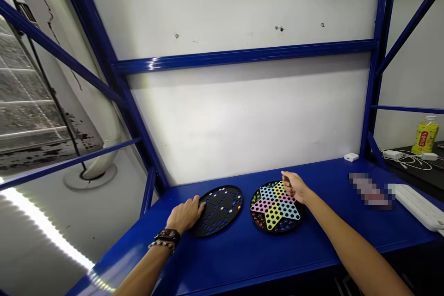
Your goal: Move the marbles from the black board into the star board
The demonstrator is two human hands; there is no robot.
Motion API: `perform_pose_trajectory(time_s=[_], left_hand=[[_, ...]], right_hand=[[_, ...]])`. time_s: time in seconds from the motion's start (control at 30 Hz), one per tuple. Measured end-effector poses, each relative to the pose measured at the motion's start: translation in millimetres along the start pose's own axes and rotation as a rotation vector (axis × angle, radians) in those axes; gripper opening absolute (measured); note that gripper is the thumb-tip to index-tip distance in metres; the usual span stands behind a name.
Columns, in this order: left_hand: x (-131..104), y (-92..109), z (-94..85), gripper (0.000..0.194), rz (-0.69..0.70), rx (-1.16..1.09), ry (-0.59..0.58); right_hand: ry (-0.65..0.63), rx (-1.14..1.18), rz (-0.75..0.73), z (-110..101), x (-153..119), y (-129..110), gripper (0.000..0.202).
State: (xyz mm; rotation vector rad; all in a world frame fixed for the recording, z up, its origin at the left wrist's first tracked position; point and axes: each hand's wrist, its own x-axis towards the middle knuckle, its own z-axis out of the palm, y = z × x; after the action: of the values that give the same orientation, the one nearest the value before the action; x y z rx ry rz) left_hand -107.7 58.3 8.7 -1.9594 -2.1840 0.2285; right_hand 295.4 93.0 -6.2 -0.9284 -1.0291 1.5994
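Note:
A Chinese checkers board, round and black with a coloured star full of holes, lies flat on the blue tabletop. Small glass marbles sit in the pockets around the star. My right hand is over the board's upper right side, thumb and fingers pinched together; whatever they hold is too small to make out. To the left lies a round black perforated board with a few white spots and a small orange one near its right edge. My left hand grips its left rim, fingertips on the surface and thumb hidden.
Blue metal frame bars cross the white wall behind the table. At the right are a white charger, a blurred-out flat object and a white power strip. A yellow bottle and white cables stand beyond.

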Motion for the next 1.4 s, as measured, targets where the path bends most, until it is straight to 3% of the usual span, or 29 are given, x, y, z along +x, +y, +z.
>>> perform_pose_trajectory(time_s=[0.3,0.6,0.9,1.0,1.1,1.27,1.4], left_hand=[[10,6,2.4,0.044,0.114,0.052,-0.007],[19,7,-1.2,0.041,0.097,-0.014,-0.033],[31,24,-7.5,0.038,0.052,-0.108,-0.077],[30,34,-17.3,0.036,0.088,-0.156,-0.055],[21,69,-39.5,0.037,0.189,-0.24,0.039],[-6,183,-88.6,0.033,0.457,-0.608,0.317],[-15,258,-104.2,0.024,0.531,-0.579,0.368]], right_hand=[[-0.013,-0.026,-0.003,1,-1,0,0.035],[-0.023,-0.029,-0.014,3,-2,1,0.035],[-0.013,0.002,0.007,2,-2,-1,0.034],[-0.014,0.038,0.023,3,-3,-3,0.035],[-0.037,0.087,0.069,5,-3,-5,0.037],[-0.117,0.112,0.174,6,-1,-6,0.049],[-0.072,0.092,0.164,4,2,-4,0.057]])
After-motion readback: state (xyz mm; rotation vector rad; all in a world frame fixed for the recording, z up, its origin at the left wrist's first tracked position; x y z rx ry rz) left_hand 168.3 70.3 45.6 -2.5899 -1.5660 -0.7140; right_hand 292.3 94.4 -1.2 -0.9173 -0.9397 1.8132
